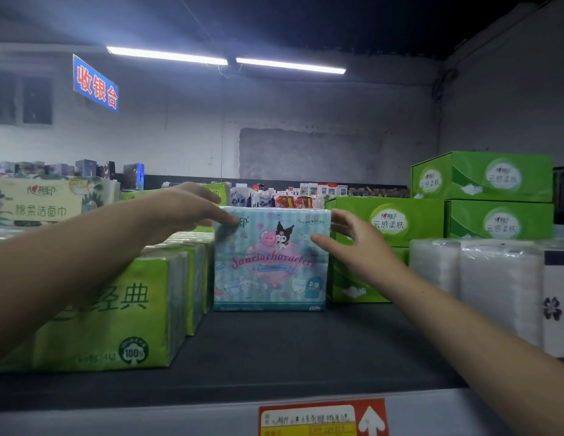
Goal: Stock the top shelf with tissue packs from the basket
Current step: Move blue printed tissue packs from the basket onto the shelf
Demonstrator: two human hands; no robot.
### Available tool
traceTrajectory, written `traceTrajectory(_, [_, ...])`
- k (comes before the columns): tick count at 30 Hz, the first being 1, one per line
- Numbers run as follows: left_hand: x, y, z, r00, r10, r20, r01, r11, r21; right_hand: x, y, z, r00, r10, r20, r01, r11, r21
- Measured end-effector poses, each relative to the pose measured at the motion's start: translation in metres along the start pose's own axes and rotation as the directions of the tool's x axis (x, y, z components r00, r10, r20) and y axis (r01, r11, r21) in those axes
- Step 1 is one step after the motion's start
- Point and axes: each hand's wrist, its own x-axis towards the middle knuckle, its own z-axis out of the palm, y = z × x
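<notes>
**Blue pack stands on the top shelf, both hands at it**

The dark shelf (274, 350) carries green packs (117, 309) on the left, and green boxes (384, 221) and white rolls (482, 278) on the right. Between the green packs and boxes, the blue tissue pack (269, 262) stands upright. The left hand (180, 209) touches its upper left corner with straight fingers. The right hand (359, 243) is spread at its right edge, thumb on the front. A red price label (321, 416) is on the shelf edge.
</notes>
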Motion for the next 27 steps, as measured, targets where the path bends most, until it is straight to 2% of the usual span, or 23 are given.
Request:
traceTrajectory(7, [0.001, 0.013, -0.001, 0.997, 0.068, -0.032, -0.07, 0.996, -0.056, 0.003, -0.004, -0.009, 0.997, 0.039, -0.06, -0.035, 0.998, 0.06])
traceTrajectory(13, [-0.005, 0.027, -0.004, 0.994, 0.108, -0.035, -0.108, 0.994, 0.012, 0.003, -0.013, -0.018, 0.996, 0.06, -0.07, -0.052, 0.993, 0.101])
traceTrajectory(19, [-0.015, 0.043, -0.012, 0.989, 0.149, -0.021, -0.148, 0.989, 0.019, 0.0, -0.036, -0.028, 0.996, 0.076, 0.045, -0.083, 0.975, 0.207])
traceTrajectory(27, [-0.033, 0.056, -0.019, 0.981, 0.191, 0.012, -0.192, 0.981, 0.013, -0.008, -0.062, -0.039, 0.996, 0.017, 0.088, -0.028, 0.991, 0.128])
